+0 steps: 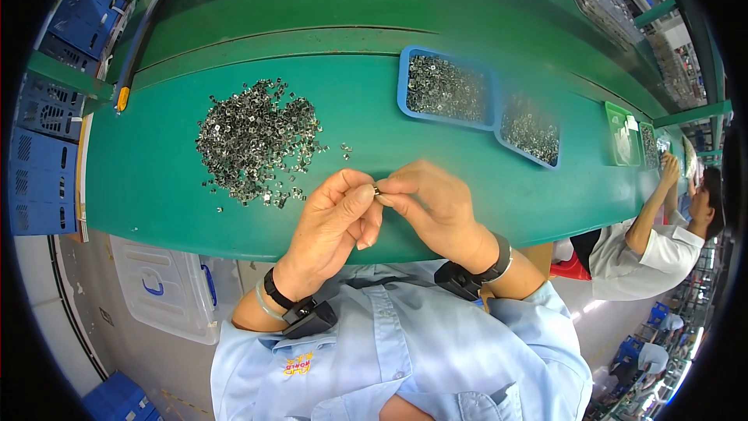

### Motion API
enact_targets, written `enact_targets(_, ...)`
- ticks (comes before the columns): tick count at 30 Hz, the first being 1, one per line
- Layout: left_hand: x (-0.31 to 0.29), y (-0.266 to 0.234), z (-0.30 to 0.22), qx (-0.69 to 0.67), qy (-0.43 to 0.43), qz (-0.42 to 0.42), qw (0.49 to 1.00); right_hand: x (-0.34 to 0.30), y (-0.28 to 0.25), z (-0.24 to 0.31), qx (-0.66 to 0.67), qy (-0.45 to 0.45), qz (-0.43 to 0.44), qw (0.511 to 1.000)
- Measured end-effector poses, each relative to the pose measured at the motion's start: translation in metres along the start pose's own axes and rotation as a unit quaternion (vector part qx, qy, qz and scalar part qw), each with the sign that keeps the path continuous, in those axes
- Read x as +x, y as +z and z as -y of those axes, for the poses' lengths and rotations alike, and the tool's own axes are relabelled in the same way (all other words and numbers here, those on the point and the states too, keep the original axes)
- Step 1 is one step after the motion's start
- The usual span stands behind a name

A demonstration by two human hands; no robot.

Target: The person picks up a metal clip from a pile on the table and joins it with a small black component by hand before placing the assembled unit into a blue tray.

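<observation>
Above the near edge of the green table, my left hand [343,214] and my right hand [433,206] meet fingertip to fingertip. Between them is a small shiny metal piece [376,191], pinched by the thumb and finger of each hand. Its exact shape is mostly covered by the fingertips. To the left of my hands lies a loose heap of small metal parts [257,140], dark and silvery. A few stray pieces [346,150] rest between the heap and my hands.
Two blue trays [402,86] of similar small parts stand at the back right. Farther right are a green tray [612,129] and a person [647,249] seated at the same table. Blue crates [43,179] line the left side; a clear lidded box [156,288] sits below the table edge.
</observation>
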State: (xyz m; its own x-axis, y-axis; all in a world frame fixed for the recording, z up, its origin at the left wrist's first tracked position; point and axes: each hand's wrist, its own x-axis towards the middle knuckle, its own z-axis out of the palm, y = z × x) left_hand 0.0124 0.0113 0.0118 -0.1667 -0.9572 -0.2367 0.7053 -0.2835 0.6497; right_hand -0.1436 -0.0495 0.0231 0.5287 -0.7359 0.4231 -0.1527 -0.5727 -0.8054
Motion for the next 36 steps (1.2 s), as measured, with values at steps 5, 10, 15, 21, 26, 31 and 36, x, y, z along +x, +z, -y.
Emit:
enact_targets(5, -0.002, 0.0, -0.001, 0.01, -0.003, 0.004, 1.0, 0.0, -0.003, -0.001, 0.012, -0.014, 0.003, 1.0)
enact_targets(10, -0.003, 0.003, -0.001, 0.013, 0.001, 0.003, 1.0, 0.001, -0.002, 0.001, 0.023, -0.039, -0.015, 0.999)
enact_targets(15, -0.002, 0.005, -0.001, 0.007, 0.011, 0.0, 1.0, 0.001, 0.002, 0.004, 0.04, -0.015, -0.016, 0.999)
enact_targets(21, -0.003, -0.001, 0.001, -0.046, 0.007, 0.038, 0.998, -0.004, 0.007, 0.002, 0.101, 0.022, -0.04, 0.994)
enact_targets(26, -0.002, -0.006, 0.005, -0.068, 0.013, 0.059, 0.996, -0.008, 0.011, -0.001, 0.126, 0.038, -0.036, 0.991)
enact_targets(31, -0.001, 0.0, 0.006, -0.038, 0.012, 0.013, 0.999, -0.007, 0.01, 0.0, 0.103, 0.017, -0.036, 0.994)
enact_targets(36, 0.0, -0.003, 0.005, -0.045, 0.015, 0.029, 0.998, -0.004, 0.008, 0.003, 0.055, -0.019, -0.028, 0.998)
